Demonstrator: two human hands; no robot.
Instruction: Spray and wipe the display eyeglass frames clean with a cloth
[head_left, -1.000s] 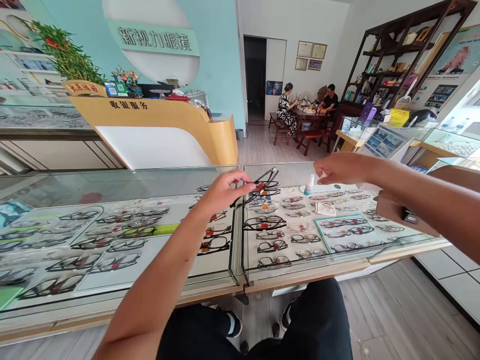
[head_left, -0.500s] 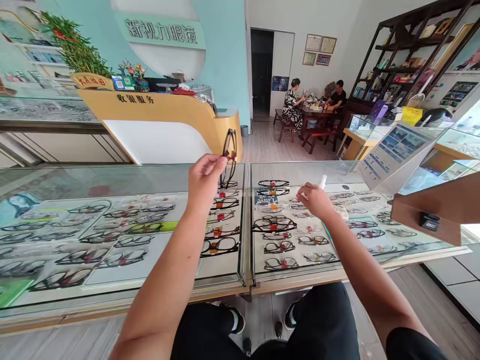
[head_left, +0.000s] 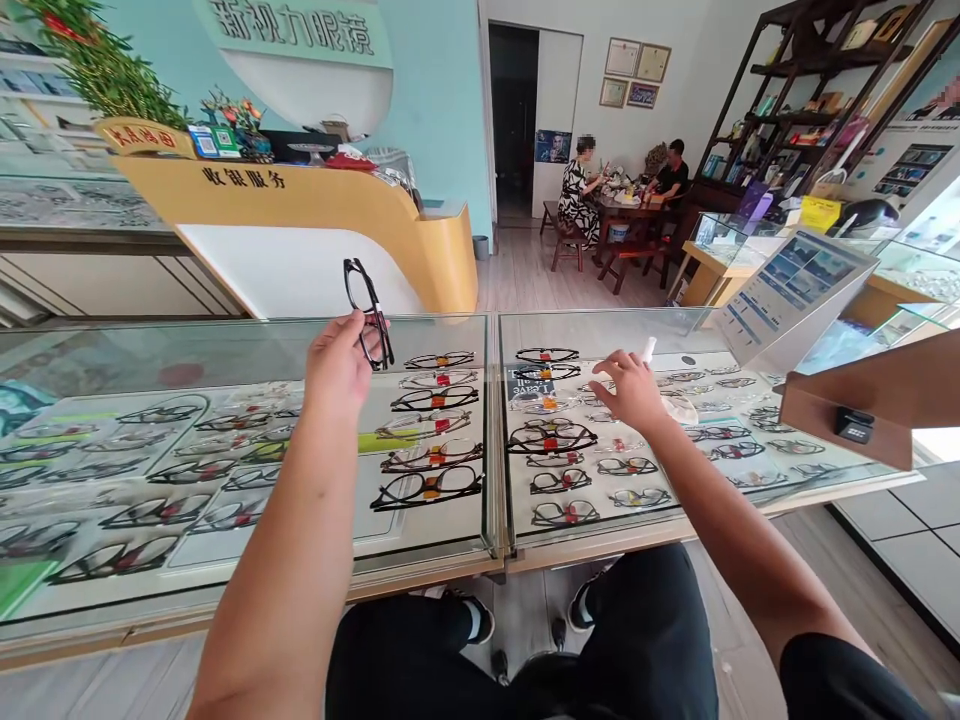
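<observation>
My left hand (head_left: 339, 368) pinches black glasses (head_left: 367, 312), held upright above the far edge of the glass display counter (head_left: 247, 350). My right hand (head_left: 630, 392) is spread open over the counter, beside a small white bottle (head_left: 648, 349).

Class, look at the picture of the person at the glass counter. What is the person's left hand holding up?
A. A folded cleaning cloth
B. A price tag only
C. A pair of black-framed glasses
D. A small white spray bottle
C. The left hand grips a pair of black-framed glasses raised above the glass counter, while the right hand is spread open over the counter near a small white bottle.
</observation>
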